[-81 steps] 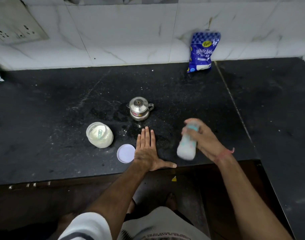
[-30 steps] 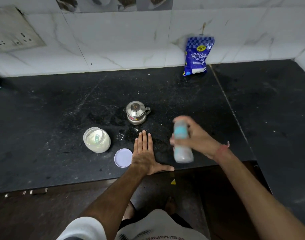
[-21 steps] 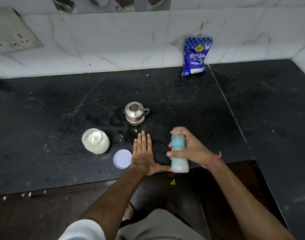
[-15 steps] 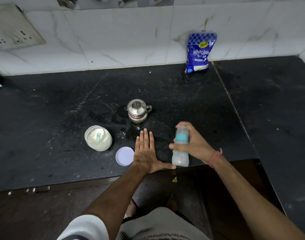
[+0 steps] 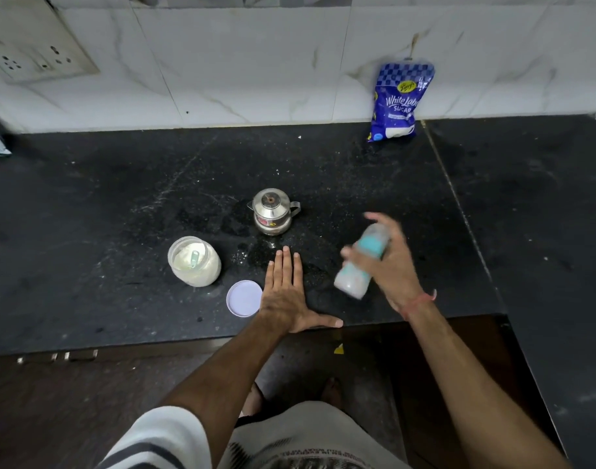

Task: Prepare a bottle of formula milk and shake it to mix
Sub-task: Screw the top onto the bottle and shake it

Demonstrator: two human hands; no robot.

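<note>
While motion blurs it, the bottle tilts in the right hand, fingers wrapped round it, 3 o'clock of the left hand | left hand flat, fingers straight, on speckled black counter | steel pot at 12 o'clock.

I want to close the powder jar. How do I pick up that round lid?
Pinch the lid by its thin rim from above. It lies flat on the counter, between the jar and the left hand, so nothing else sticks up to grab.

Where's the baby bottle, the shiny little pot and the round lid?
baby bottle (image 5: 352,281): head view, on its milky lower body.
shiny little pot (image 5: 272,214): head view, on its steel side.
round lid (image 5: 244,298): head view, on its flat middle.
</note>
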